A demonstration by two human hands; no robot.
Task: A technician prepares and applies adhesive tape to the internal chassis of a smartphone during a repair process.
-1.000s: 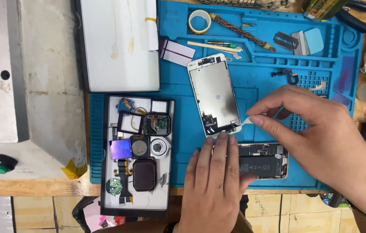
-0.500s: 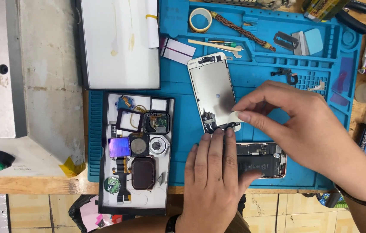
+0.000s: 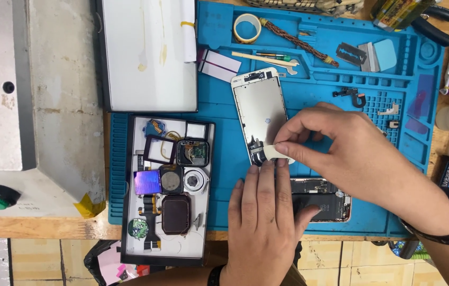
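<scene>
Fingers (image 3: pixel 288 145) of the right hand (image 3: pixel 362 159) pinch a white tab (image 3: pixel 276 153) at the phone screen's (image 3: pixel 260 108) lower edge — left hand (image 3: pixel 267 222) lies flat, fingers together, on the phone body (image 3: pixel 330 198).

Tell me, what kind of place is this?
Most likely a phone repair bench. A blue work mat holds an opened phone screen, which the right hand works on while the left hand steadies it. A tray of small watch parts sits beside.
</scene>
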